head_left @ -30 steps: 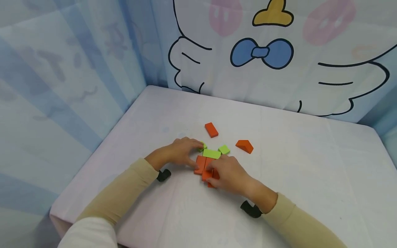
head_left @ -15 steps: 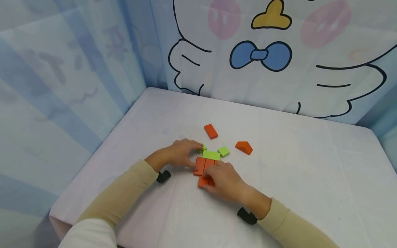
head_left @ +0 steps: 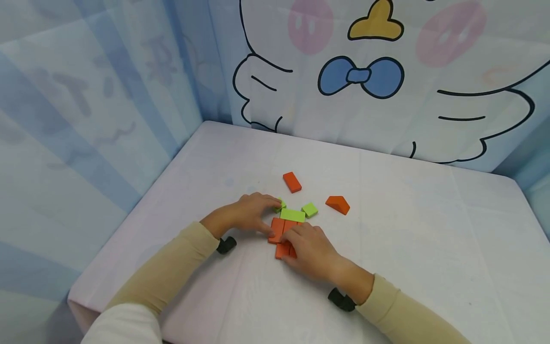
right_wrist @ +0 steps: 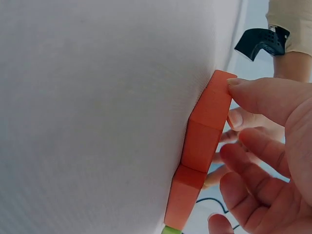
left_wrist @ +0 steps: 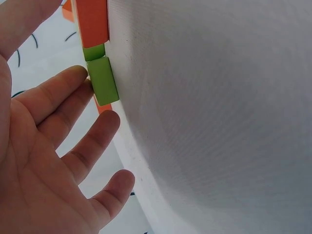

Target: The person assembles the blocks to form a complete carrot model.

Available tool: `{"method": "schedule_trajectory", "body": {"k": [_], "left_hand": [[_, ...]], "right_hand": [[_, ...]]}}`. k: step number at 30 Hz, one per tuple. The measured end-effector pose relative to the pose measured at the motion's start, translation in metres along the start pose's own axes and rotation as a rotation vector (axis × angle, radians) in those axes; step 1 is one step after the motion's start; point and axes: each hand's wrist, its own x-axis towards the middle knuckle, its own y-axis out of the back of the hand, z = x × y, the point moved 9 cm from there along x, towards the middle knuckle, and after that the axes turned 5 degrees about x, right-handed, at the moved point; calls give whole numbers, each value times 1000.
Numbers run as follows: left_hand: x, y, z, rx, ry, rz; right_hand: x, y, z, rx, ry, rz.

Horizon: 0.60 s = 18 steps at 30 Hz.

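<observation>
In the head view, several orange blocks (head_left: 277,228) lie flat side by side, with a lime-green block (head_left: 293,215) across their far end. My left hand (head_left: 251,210) spreads around the left side. Its thumb is at the leftmost orange block and its fingertips touch a small green block (left_wrist: 102,81). My right hand (head_left: 311,251) lies over the right part of the group, hiding some blocks. Its thumb touches the near end of an orange block (right_wrist: 212,100), and its other fingers bend loosely above the blocks.
Beyond the group lie an orange rectangular block (head_left: 292,182), an orange wedge-shaped block (head_left: 338,204) and a small green block (head_left: 309,209). The white-covered table (head_left: 408,229) meets printed curtains (head_left: 361,114) at the back and left. A black strap (head_left: 341,300) is on the right wrist.
My right hand has shifted toward me and slightly left; an orange block it was holding above the others now lies in the near row. The left hand has stayed nearly still.
</observation>
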Motion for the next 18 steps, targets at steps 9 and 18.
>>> {"method": "schedule_trajectory", "body": {"k": [9,18], "left_hand": [[0,-1,0,-2,6,-2],[1,0,-1,2,8,-4]], "right_hand": [[-2,2,7,9,-33,-64],[-4,5,13,-4,-31,-95]]}}
